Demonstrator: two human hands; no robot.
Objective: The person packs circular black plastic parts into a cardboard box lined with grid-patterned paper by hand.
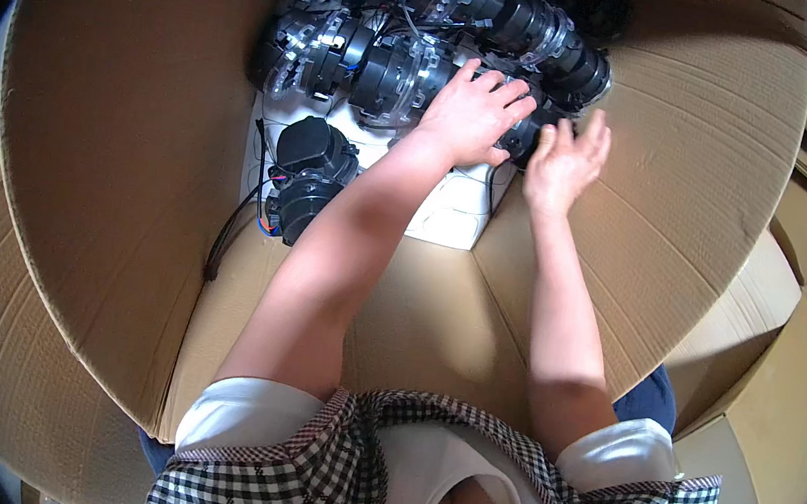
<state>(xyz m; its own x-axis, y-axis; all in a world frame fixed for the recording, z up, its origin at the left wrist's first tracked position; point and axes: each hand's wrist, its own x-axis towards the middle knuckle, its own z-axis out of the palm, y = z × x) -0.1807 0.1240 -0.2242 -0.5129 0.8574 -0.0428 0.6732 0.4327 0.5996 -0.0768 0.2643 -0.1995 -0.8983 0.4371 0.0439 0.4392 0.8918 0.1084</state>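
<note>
Inside a deep cardboard box, black cylindrical units (384, 78) with clear plastic rings and thin wires lie in rows on a white molded tray (454, 213). My left hand (476, 115) reaches over the right end of the nearest row, fingers curved over the top of a black cylindrical unit (519, 145) and thumb on its near side. Much of that unit is hidden beneath the hand. Just to the right, my right hand (566, 161) is open with its fingers apart, beside the unit's end; I cannot tell whether it touches.
A separate black unit (310, 175) with colored wires sits on the tray's near left. A black cable (224, 235) hangs down the left side. The tall box walls (124, 147) enclose both arms. More cardboard boxes (788, 400) stand outside on the right.
</note>
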